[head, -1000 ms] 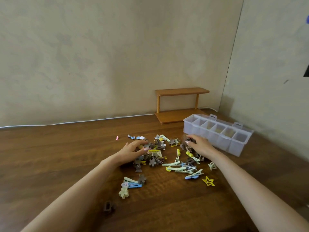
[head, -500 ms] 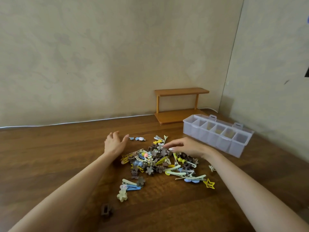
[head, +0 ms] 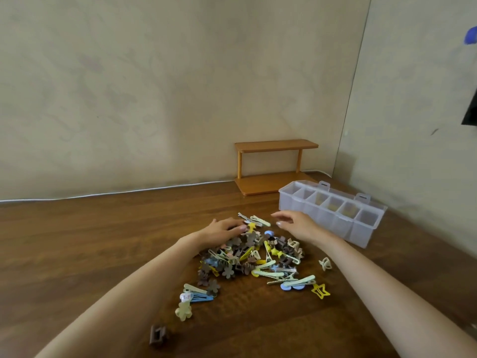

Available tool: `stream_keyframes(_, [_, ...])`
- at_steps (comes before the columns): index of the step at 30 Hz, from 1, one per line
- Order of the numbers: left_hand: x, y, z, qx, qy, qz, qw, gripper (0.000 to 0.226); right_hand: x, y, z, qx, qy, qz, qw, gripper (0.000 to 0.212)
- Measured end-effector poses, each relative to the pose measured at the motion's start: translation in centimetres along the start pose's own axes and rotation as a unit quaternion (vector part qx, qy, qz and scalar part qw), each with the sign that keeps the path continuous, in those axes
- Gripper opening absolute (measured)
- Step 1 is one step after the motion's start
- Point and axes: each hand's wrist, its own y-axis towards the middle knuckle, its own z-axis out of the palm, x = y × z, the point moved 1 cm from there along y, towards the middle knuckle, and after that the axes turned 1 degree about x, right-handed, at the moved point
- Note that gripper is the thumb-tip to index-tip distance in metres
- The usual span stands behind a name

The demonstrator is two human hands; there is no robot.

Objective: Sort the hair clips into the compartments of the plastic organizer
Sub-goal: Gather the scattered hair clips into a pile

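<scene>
A heap of hair clips (head: 254,259) in brown, yellow, pale green and blue lies on the wooden table (head: 90,241). My left hand (head: 222,232) rests flat on the heap's far left side, fingers straight. Just above the heap's far right side hovers my right hand (head: 296,223), fingers relaxed and holding nothing. The clear plastic organizer (head: 333,211) with several open compartments stands to the right of my right hand. A yellow star clip (head: 320,290), a cream flower clip (head: 183,311) and a brown claw clip (head: 158,339) lie apart from the heap.
A small orange wooden shelf (head: 273,169) stands at the back against the wall, just left of the organizer's far end. A wall runs along the right side behind the organizer. A white cable (head: 103,194) follows the table's far edge.
My left hand has moved right onto the heap, pushing outlying clips inward. My right hand has lifted off the clips and shifted right, toward the organizer. The heap is tighter than before.
</scene>
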Motion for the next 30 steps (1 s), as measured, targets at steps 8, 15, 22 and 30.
stream_keyframes(8, [-0.6,-3.2,-0.2,0.018,-0.145,0.006,0.989,0.049,4.5,0.4,1.9,0.132,-0.046,-0.038,0.989,0.038])
stream_keyframes(15, [3.2,-8.4,-2.1,0.047,-0.129,0.010,0.990,0.110,3.0,-2.0,-0.4,0.036,-0.039,-0.058,0.997,0.027])
stream_keyframes(22, [5.7,-14.5,-2.0,0.179,-0.019,0.013,0.984,0.125,-1.3,-5.1,-4.0,-0.067,-0.195,0.062,0.976,0.038])
stream_keyframes(30, [5.8,-16.4,1.7,0.053,0.034,0.010,0.998,0.110,-3.8,-7.0,-1.4,-0.107,-0.094,0.048,0.989,0.047])
